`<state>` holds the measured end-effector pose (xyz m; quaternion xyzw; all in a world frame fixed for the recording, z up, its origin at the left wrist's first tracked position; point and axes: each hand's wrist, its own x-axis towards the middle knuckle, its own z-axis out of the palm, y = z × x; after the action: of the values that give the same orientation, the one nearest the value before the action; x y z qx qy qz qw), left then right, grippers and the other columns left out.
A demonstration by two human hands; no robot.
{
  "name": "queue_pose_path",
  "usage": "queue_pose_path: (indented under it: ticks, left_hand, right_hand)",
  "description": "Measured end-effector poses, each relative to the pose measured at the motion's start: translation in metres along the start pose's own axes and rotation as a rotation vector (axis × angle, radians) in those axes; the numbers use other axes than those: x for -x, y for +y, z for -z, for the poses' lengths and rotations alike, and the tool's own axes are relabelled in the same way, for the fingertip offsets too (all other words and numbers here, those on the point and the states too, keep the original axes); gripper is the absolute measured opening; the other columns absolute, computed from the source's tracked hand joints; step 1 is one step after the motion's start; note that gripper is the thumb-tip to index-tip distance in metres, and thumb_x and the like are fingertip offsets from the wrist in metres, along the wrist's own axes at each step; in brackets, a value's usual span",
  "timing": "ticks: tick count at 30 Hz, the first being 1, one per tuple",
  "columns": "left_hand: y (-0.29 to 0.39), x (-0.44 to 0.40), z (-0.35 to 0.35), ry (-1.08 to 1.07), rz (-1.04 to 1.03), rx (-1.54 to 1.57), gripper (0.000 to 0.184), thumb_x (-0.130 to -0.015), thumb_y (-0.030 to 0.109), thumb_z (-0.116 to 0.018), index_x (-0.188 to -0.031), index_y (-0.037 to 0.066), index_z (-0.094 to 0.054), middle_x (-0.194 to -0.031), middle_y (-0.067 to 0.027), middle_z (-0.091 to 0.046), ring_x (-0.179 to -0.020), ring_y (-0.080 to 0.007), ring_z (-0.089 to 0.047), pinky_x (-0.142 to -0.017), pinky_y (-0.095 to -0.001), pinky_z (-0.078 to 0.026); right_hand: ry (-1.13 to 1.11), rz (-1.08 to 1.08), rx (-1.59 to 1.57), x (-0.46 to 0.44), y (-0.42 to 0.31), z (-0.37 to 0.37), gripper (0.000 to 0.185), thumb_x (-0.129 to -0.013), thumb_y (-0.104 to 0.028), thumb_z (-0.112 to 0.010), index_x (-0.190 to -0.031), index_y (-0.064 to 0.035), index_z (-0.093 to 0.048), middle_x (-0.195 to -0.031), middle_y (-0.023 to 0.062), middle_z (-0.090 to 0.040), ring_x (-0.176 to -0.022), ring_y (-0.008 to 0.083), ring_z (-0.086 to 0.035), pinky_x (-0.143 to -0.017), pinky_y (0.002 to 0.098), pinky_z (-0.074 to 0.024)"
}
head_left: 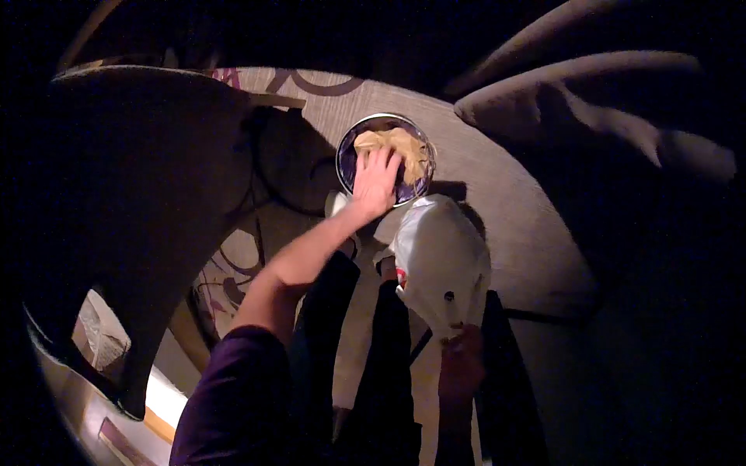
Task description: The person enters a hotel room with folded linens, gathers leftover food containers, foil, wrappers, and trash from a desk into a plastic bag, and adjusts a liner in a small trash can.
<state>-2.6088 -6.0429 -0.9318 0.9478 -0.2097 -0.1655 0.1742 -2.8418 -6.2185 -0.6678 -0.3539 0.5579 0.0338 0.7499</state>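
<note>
A round bin (339, 161) with a pale rim and a dark purple lining stands on the floor. Crumpled tan paper (412, 147) lies inside it. My left hand (376, 180) reaches over the near rim, its fingers spread and resting on the paper. A white plastic bag (439, 252) with a bit of red print hangs just on the near side of the bin. My right hand (465, 349), in dim light, is closed round the gathered end of this bag. What the bag holds is hidden.
A dark draped or upholstered shape (140, 171) fills the left side. Greyish fabric folds (575, 109) lie at the upper right. My dark-clothed legs (385, 365) are below the bin, on patterned flooring (513, 210). A bright patch (165, 392) shows at the lower left.
</note>
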Motion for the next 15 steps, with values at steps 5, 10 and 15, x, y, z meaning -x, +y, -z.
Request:
queue_pose_path:
  ticks: [5,10,15]
  left_hand:
    - [-0.043,-0.045,-0.071,-0.215,-0.143,-0.493,0.096,-0.067,0.02,-0.082,-0.15,0.015,-0.034,-0.136,-0.0094,-0.047,-0.129,-0.0325,-0.043,-0.095,-0.0785,-0.031]
    - [-0.047,-0.04,-0.043,-0.144,-0.085,-0.386,0.042,-0.073,0.019,-0.077,-0.112,0.012,-0.064,-0.117,-0.0077,-0.059,-0.112,-0.0262,-0.056,-0.087,-0.0651,-0.038]
    - [-0.041,-0.011,0.017,-0.104,-0.172,-0.271,0.025,-0.076,0.017,-0.069,-0.098,0.008,-0.067,-0.108,-0.0116,-0.066,-0.103,-0.0303,-0.064,-0.089,-0.0514,-0.042]
  right_hand:
    - [0.015,0.075,-0.018,-0.008,0.008,0.008,0.03,-0.094,-0.02,-0.06,-0.12,-0.0043,-0.057,-0.118,0.0115,-0.06,-0.109,0.0224,-0.057,-0.097,0.037,-0.0451]
    - [0.091,0.133,0.288,-0.006,0.006,0.033,0.034,-0.093,-0.028,-0.058,-0.121,-0.0079,-0.056,-0.121,0.0087,-0.055,-0.114,0.0206,-0.053,-0.098,0.0375,-0.0447]
    - [-0.034,0.182,0.03,0.005,-0.01,0.027,0.031,-0.094,-0.025,-0.055,-0.12,-0.0085,-0.056,-0.121,0.0089,-0.057,-0.113,0.021,-0.053,-0.098,0.038,-0.0442]
